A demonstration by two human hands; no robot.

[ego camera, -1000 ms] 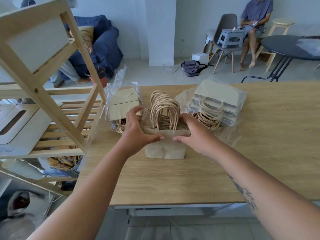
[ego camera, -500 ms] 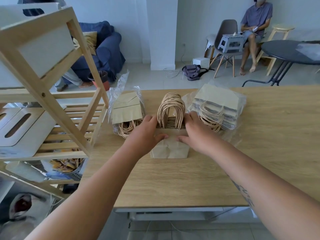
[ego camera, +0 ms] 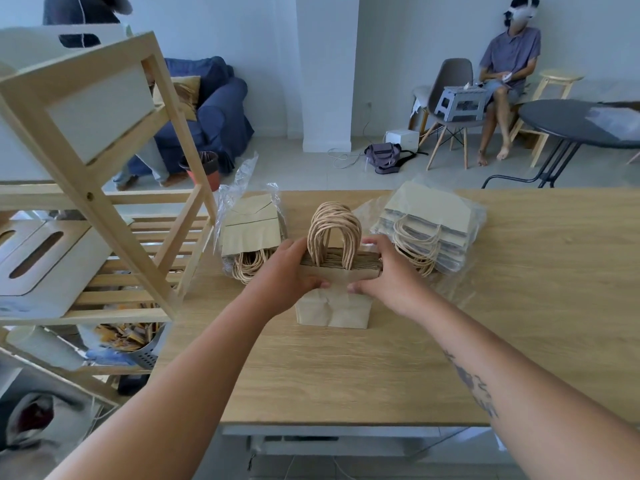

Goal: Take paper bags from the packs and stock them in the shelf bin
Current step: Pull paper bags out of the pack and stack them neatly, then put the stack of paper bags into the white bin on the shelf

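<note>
A bundle of flat brown paper bags (ego camera: 334, 308) stands upright on the wooden table (ego camera: 346, 372), its twisted-paper handles (ego camera: 334, 233) arching upward. My left hand (ego camera: 284, 277) grips the bundle's left side and my right hand (ego camera: 391, 275) its right side, thumbs on the near face. An opened plastic pack of bags (ego camera: 251, 230) lies just left of it. A fuller pack (ego camera: 429, 225) lies to the right. On the wooden shelf unit (ego camera: 104, 216) at the left rests a white bin (ego camera: 41, 261) with slot handles.
A lower shelf holds a grey perforated basket (ego camera: 138, 351) with orange items. Beyond the table are a blue armchair (ego camera: 207, 112), a black round table (ego camera: 578, 123), a grey chair (ego camera: 450, 95) and a seated person (ego camera: 505, 71). A bag (ego camera: 384, 157) lies on the floor.
The camera view has tilted up a little. Both hands have squeezed closer on the bag bundle, which now stands more squared and compact; handles gathered into a tighter arch.
</note>
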